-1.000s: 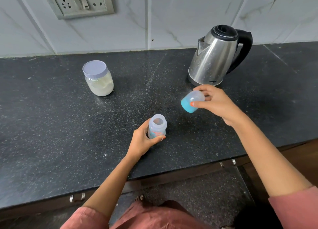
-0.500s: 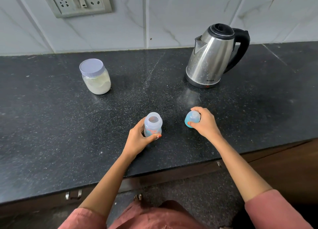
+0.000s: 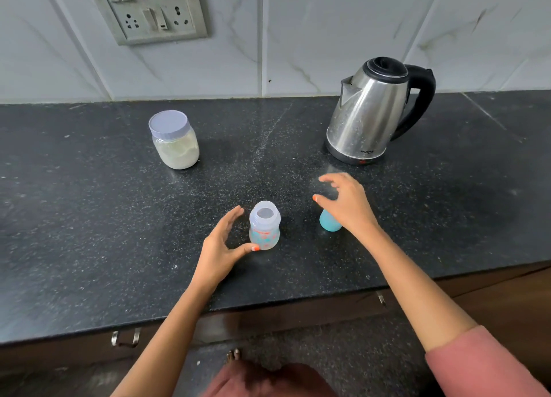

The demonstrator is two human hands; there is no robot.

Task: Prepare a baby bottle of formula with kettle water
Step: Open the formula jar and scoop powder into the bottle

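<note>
Bottle (image 3: 264,225) upright, left hand (image 3: 219,247) seemingly touching, right hand (image 3: 347,204) apart

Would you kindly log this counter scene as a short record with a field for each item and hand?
baby bottle: upright, uncapped, on the black countertop
blue cap: on the countertop right of the bottle, partly behind the right hand
left hand: open beside the bottle, thumb tip at its base
right hand: open, fingers spread over the cap, holding nothing
kettle: steel, lid shut, back right
jar: pale powder, lid on, back left
</note>
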